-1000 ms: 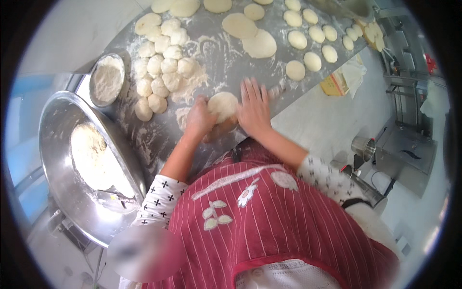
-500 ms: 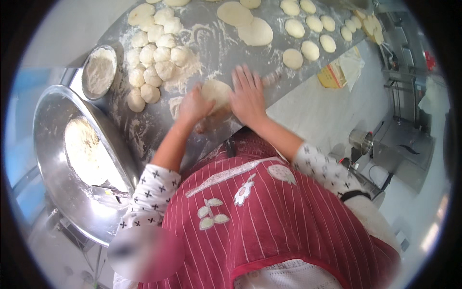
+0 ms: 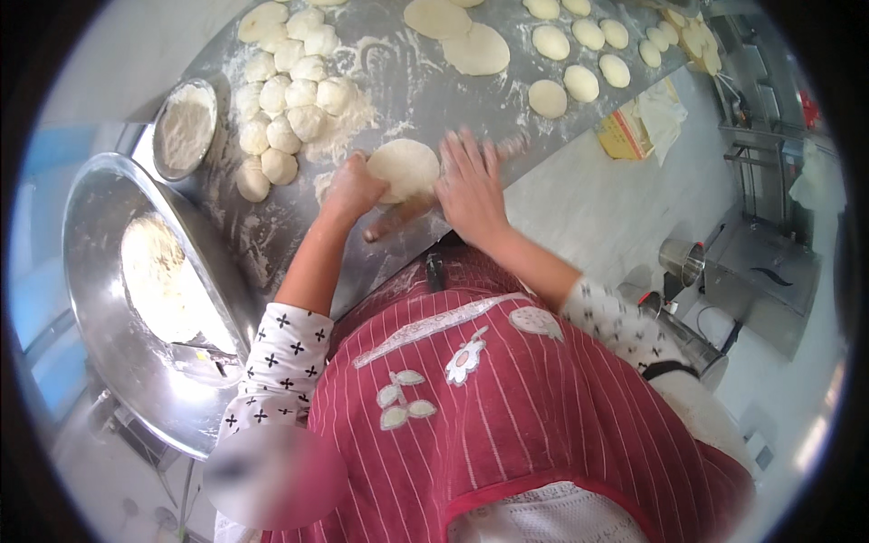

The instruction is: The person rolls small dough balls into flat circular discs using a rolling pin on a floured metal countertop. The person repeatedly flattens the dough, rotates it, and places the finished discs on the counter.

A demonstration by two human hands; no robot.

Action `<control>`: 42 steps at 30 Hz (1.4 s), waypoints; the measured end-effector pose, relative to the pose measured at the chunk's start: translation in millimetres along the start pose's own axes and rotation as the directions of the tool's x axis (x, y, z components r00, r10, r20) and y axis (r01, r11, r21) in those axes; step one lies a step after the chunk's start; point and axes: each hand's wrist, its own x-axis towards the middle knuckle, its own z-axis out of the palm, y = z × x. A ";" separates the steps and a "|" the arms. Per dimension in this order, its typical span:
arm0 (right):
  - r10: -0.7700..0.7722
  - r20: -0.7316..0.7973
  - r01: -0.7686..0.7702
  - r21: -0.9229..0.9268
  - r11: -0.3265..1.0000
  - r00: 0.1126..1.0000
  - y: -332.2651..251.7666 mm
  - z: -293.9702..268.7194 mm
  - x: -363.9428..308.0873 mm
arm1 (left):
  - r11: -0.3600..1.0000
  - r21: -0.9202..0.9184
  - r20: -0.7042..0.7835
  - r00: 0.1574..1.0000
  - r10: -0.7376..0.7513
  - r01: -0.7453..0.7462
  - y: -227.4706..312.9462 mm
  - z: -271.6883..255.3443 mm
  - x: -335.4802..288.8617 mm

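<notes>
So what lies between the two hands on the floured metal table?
In the head view, a round flattened dough disc lies between the left hand and right hand, over a wooden rolling pin.

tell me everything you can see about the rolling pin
The rolling pin is a slim wooden stick, brownish and dusted with flour. It lies slantwise on the floured metal table, across the near edge of a flat round dough disc. The left hand presses near its lower left end, which pokes out bare; the right hand lies flat over its upper right part, where the far end looks blurred.
</notes>
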 end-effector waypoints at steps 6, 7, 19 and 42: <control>0.038 -0.161 -0.037 0.010 0.999 0.986 -14.3 37.2 129.2 | 0.921 0.333 0.016 0.978 0.209 -0.202 8.4 -12.6 38.5; 0.039 -0.129 -0.035 0.032 0.999 0.991 -13.9 35.1 116.1 | 0.889 0.381 0.038 0.965 0.260 -0.254 7.3 -15.3 41.0; -0.017 -0.137 0.015 -0.014 1.000 0.990 -25.0 39.3 111.8 | 0.998 0.066 -0.037 0.999 0.021 -0.018 -16.7 -4.7 16.6; 0.011 -0.140 0.028 0.274 0.961 0.990 14.5 -4.0 0.8 | 0.797 0.579 -0.328 0.846 0.421 -0.172 30.7 -56.0 87.0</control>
